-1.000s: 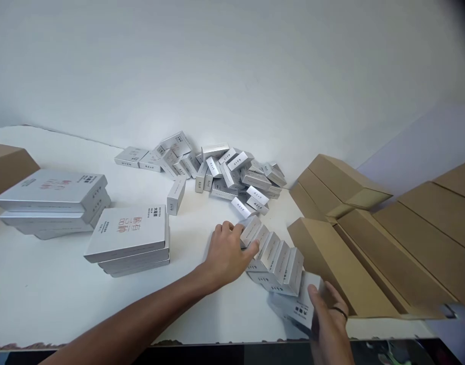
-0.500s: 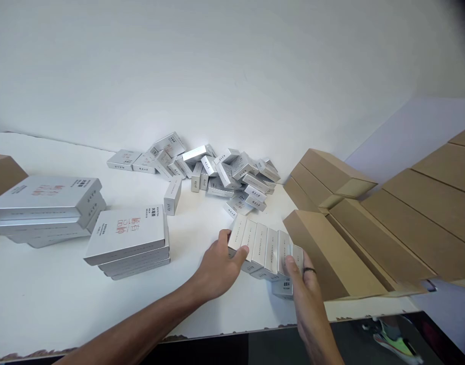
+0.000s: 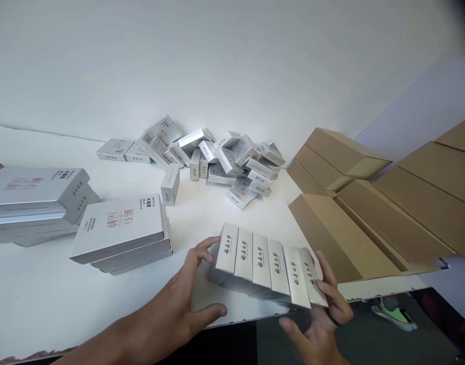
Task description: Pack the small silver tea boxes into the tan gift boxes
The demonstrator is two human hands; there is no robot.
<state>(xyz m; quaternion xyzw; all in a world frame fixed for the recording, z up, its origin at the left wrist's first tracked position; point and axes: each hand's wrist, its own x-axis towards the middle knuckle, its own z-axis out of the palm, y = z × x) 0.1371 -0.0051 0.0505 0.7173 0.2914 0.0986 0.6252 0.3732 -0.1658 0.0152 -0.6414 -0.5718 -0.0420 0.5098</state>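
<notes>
Touching the left end of a row of six silver-white boxes (image 3: 261, 266): the fingers (image 3: 206, 243) of an open left hand (image 3: 175, 309), with thumb spread clear. Curled loosely about the row's right end: the fingers of a right hand (image 3: 323, 324) wearing a dark ring (image 3: 333, 319), also open, with thumb well apart from the boxes. Lined up side by side at the near right of the white bench (image 3: 46, 284), close to its chipped near edge, with dark characters on the narrow faces; impossible to tell whether resting on the surface or raised. To the right, several brown cartons (image 3: 342, 238). To the left, a near stack of larger white boxes (image 3: 118, 223), and farther left, another stack (image 3: 31, 192), leaning. Toward the far side, a single small box (image 3: 170, 185) on its narrow side, near a jumbled pile of small boxes (image 3: 232, 162), close to the pale wall (image 3: 217, 61). At near right, below the bench, a green-and-grey shoe (image 3: 395, 314) on a dark floor (image 3: 361, 339).
</notes>
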